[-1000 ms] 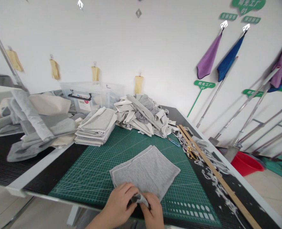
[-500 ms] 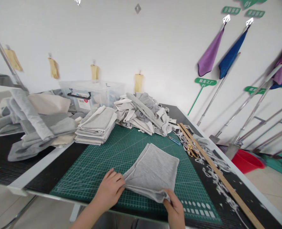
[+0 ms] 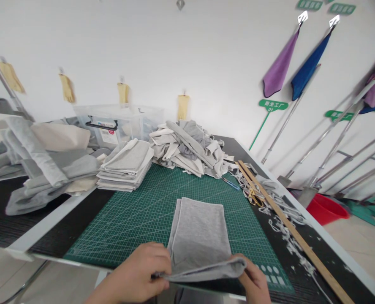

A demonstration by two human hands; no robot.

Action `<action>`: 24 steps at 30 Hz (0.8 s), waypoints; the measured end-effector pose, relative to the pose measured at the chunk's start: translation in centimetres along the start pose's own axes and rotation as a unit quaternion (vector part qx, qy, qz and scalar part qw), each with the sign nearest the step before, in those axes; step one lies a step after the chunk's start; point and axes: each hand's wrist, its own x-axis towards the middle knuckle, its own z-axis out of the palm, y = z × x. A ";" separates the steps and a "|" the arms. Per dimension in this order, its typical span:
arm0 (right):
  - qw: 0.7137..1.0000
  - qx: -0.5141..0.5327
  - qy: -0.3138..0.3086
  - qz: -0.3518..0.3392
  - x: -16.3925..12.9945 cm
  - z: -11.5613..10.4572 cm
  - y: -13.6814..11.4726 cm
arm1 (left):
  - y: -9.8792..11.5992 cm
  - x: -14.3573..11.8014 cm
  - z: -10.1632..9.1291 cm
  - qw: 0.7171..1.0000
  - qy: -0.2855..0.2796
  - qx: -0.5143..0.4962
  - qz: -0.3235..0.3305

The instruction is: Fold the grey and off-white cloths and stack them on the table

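Note:
A grey cloth (image 3: 199,233) lies folded lengthwise on the green cutting mat (image 3: 137,211), its near edge lifted off the mat. My left hand (image 3: 139,274) pinches that near edge at its left corner. My right hand (image 3: 255,283) grips the same edge at its right corner, fingers curled under the fabric. Both hands sit at the mat's front edge.
A neat stack of folded grey cloths (image 3: 127,164) and a loose heap of cloth pieces (image 3: 190,147) lie at the back of the mat. A wooden ruler (image 3: 289,232), scissors (image 3: 254,197) and fabric trimmings run along the right. A clear plastic bin (image 3: 114,122) stands behind; a red basin (image 3: 328,209) is on the floor.
The cloth has been turned and folded into a narrow rectangle pointing away from me. Both hands moved apart from the middle to its near corners and pulled it towards the mat's front edge.

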 end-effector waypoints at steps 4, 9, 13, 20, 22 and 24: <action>0.999 -0.031 0.018 0.026 2.0 -0.4 -1.2 | -1.5 2.1 -1.5 0.995 0.078 -0.042 -0.053; 0.998 -0.066 0.016 0.000 6.5 -0.2 -1.5 | -5.3 6.8 -1.9 0.980 0.138 -0.064 -0.126; 0.988 -0.154 0.030 0.002 10.5 -0.1 -0.2 | -8.1 11.2 -1.5 0.974 0.124 -0.022 -0.187; 0.950 -0.297 0.068 0.061 12.9 0.2 3.1 | -11.6 14.0 1.2 0.946 0.150 0.048 -0.285; 0.938 -0.335 0.065 0.067 12.7 0.3 3.6 | -12.2 13.4 1.7 0.941 0.161 0.050 -0.294; 0.934 -0.349 0.047 0.059 12.6 0.5 3.9 | -12.6 12.6 2.0 0.939 0.166 0.046 -0.297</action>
